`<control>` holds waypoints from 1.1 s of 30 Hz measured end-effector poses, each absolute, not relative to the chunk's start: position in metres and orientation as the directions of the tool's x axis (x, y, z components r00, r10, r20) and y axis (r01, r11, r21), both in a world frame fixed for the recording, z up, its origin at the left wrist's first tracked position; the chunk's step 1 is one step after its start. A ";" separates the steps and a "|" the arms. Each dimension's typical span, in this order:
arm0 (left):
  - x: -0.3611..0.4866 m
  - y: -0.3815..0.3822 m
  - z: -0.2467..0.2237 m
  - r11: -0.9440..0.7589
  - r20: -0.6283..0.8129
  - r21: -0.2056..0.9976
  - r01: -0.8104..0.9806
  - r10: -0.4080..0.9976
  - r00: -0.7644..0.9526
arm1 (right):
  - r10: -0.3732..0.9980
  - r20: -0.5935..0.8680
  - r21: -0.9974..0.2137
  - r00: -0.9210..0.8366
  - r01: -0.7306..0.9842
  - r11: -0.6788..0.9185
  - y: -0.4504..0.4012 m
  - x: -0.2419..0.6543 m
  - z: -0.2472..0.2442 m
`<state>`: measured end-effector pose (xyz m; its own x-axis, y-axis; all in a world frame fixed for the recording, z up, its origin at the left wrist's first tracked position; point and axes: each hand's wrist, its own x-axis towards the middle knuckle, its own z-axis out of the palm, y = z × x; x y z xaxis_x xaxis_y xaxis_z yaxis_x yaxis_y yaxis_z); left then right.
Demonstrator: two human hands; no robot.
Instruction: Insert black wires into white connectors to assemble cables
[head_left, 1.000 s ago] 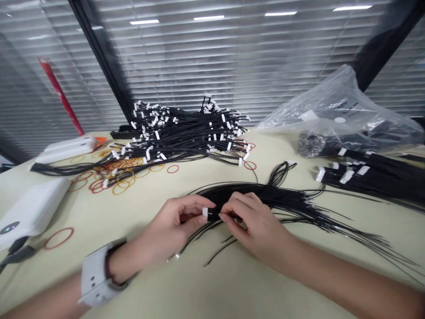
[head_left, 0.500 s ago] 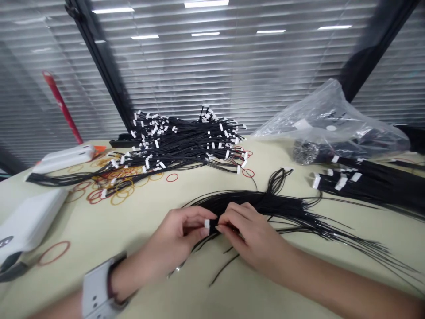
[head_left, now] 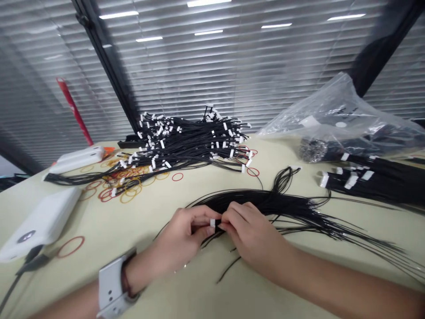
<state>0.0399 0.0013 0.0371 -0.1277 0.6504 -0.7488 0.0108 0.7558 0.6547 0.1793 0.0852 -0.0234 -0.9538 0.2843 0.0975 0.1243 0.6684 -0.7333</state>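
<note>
Slatted blinds (head_left: 206, 66) cover the glass partitions behind a pale cream table (head_left: 212, 288), the ceiling lights mirrored in them and a red pole (head_left: 75, 110) standing beyond the far edge. At the table's near side, the left hand (head_left: 175, 232) holds a small white connector (head_left: 212, 223) in a closed, pinching grip, while the right hand (head_left: 252, 237) grips the black wires (head_left: 282, 207) just beside it, fingertips nearly touching the connector. Those wires fan out rightward across the table. Farther back lies a heaped pile of white-tipped wires (head_left: 192, 141), with loose rubber bands (head_left: 124, 190) to its left and two white plastic boxes (head_left: 43, 223) beyond them. A clear plastic bag (head_left: 345, 106) on the right holds dark bundles and a silvery metal coil (head_left: 314, 150), and in front of it lie more wire bundles (head_left: 372, 181). Its white label (head_left: 310, 121) is too small to read, and a white band (head_left: 111, 283) circles the left wrist.
</note>
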 end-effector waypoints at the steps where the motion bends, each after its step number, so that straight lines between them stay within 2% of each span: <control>1: 0.041 0.002 0.038 0.754 -0.744 0.655 0.043 0.654 -0.137 | 0.273 0.097 -0.722 -0.957 0.121 0.681 0.087 0.180 -0.023; 5: 0.042 0.003 0.041 0.712 -0.655 0.629 0.312 0.702 -0.282 | 0.210 0.200 -0.589 -0.957 0.053 0.807 0.105 0.190 -0.014; 6: 0.042 0.003 0.041 0.700 -0.626 0.616 0.361 0.713 -0.315 | 0.218 0.243 -0.592 -0.945 0.034 0.805 0.111 0.193 -0.010; 8: 0.042 0.003 0.040 0.687 -0.597 0.609 0.397 0.726 -0.340 | 0.217 0.282 -0.680 -0.935 -0.035 0.733 0.122 0.197 -0.003; 10: 0.041 0.003 0.039 0.676 -0.588 0.618 0.402 0.737 -0.334 | 0.127 0.198 -0.767 -0.972 -0.073 0.637 0.130 0.199 -0.001; 14: 0.037 0.003 0.040 0.650 -0.563 0.608 0.456 0.758 -0.330 | -0.072 -0.120 -0.851 -0.990 0.065 0.521 0.133 0.200 -0.010; 18: 0.031 0.003 0.040 0.655 -0.605 0.579 0.485 0.744 -0.282 | -0.089 -0.123 -0.796 -0.988 0.045 0.604 0.126 0.200 -0.019; 20: 0.030 0.003 0.039 0.686 -0.636 0.593 0.422 0.720 -0.278 | -0.102 -0.117 -0.751 -0.988 0.021 0.660 0.122 0.200 -0.020; 24: 0.027 0.006 0.037 0.747 -0.684 0.638 0.187 0.661 -0.308 | -0.121 -0.108 -0.662 -0.987 -0.020 0.749 0.119 0.202 -0.019; 28: 0.023 0.008 0.035 0.773 -0.723 0.635 0.004 0.596 -0.349 | -0.115 -0.055 -0.583 -0.992 -0.062 0.810 0.118 0.202 -0.020; 30: 0.020 0.008 0.034 0.776 -0.749 0.623 -0.095 0.557 -0.358 | -0.076 -0.036 -0.594 -0.996 -0.040 0.803 0.119 0.201 -0.021; 33: 0.016 0.007 0.033 0.766 -0.786 0.596 -0.241 0.495 -0.372 | 0.029 -0.064 -0.726 -0.998 0.066 0.684 0.119 0.200 -0.022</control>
<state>0.0158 0.0070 0.0328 -0.3717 0.4946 -0.7856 -0.2411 0.7658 0.5962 0.1998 0.1192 -0.0223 -0.9976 0.0287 -0.0637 0.0661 0.6843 -0.7262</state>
